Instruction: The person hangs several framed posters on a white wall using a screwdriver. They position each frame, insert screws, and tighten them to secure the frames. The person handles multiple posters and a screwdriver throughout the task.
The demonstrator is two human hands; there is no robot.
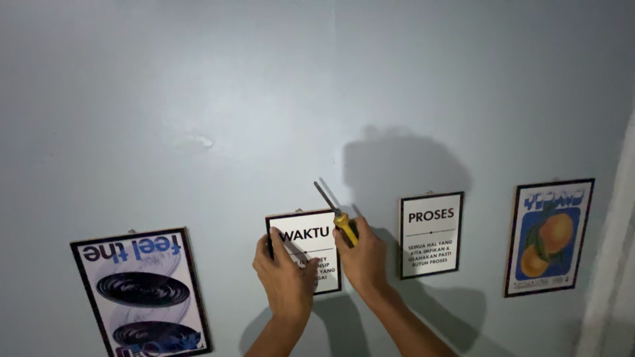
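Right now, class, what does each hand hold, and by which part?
The right hand grips a screwdriver by its yellow handle, metal shaft pointing up-left. The left hand presses on the small white black-framed wall plaque at its left edge.
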